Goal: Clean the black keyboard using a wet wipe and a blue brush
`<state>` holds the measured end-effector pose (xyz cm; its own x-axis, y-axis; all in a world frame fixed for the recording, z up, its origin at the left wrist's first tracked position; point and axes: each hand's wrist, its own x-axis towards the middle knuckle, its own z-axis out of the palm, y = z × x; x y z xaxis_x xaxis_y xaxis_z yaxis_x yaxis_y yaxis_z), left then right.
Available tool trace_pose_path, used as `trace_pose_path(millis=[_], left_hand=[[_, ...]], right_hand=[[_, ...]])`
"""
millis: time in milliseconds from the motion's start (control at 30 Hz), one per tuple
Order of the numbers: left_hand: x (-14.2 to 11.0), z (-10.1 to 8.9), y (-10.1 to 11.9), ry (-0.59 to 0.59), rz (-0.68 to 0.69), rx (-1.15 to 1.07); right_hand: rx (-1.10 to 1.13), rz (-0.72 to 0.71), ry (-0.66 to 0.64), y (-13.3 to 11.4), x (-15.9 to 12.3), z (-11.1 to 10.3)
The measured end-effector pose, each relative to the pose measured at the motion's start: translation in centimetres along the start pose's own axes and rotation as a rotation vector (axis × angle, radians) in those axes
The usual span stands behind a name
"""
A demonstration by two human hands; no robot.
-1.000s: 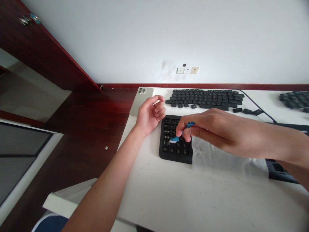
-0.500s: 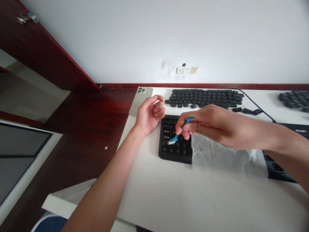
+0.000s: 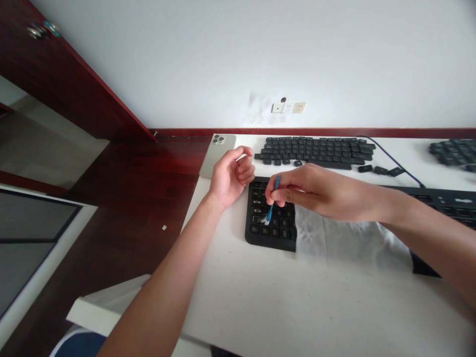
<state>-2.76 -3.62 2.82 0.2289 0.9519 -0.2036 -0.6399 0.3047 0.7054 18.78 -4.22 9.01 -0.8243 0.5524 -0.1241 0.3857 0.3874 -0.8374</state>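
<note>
In my right hand, a small brush with a blue handle and white bristles is pinched between thumb and fingers. Its bristles touch the bare key slots at the left end of a black keyboard base, where the keycaps are off. My left hand rests palm up at the base's left corner, fingers loosely curled, nothing in the palm. A thin whitish-grey cloth lies over the middle of the base, partly hidden under my right hand and forearm.
Rows of loose black keycaps lie behind the base, with several stray ones beside a black cable. More keycaps sit at far right. A phone lies near the left edge of the white table.
My right hand has shifted slightly left, and the brush now stands more upright, its bristles a little further right. My left hand stays in place.
</note>
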Motion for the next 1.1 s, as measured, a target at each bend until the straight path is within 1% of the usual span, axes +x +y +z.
trace_pose_path(millis=[100, 167, 300, 400, 533, 667, 800, 867, 933, 1033, 1100], left_hand=[[0.0, 0.0, 0.0, -0.031, 0.010, 0.007], [0.1, 0.0, 0.0, -0.029, 0.009, 0.001], [0.1, -0.1, 0.0, -0.022, 0.003, -0.006], [0.1, -0.2, -0.1, -0.048, 0.012, 0.001], [0.2, -0.2, -0.1, -0.062, 0.015, -0.001], [0.2, -0.3, -0.1, -0.062, 0.017, -0.008], [0.2, -0.3, -0.2, -0.079, 0.024, -0.009], [0.2, -0.3, -0.2, -0.081, 0.030, -0.009], [0.2, -0.3, -0.1, -0.081, 0.031, -0.008], [0.2, -0.3, -0.1, -0.075, 0.027, -0.002], [0.2, -0.3, -0.1, -0.068, 0.022, -0.001]], right_hand=[[-0.017, -0.019, 0.027, -0.4, 0.2, 0.3], [-0.035, -0.025, 0.061, -0.6, 0.4, 0.6], [-0.123, 0.031, 0.107, -0.8, 0.5, 1.2], [-0.082, 0.049, 0.084, -0.9, 0.5, 1.4], [-0.090, 0.023, 0.133, -1.0, 0.4, 1.3], [-0.061, 0.018, 0.055, -1.0, 0.3, 1.2], [-0.090, -0.009, 0.084, -0.9, 0.0, 0.9], [-0.090, -0.024, 0.041, -0.8, 0.0, 0.7], [-0.038, -0.040, 0.014, -0.8, 0.0, 0.5], [-0.022, -0.042, 0.064, -0.7, 0.0, 0.4], [-0.039, -0.028, 0.053, -0.6, 0.1, 0.3]])
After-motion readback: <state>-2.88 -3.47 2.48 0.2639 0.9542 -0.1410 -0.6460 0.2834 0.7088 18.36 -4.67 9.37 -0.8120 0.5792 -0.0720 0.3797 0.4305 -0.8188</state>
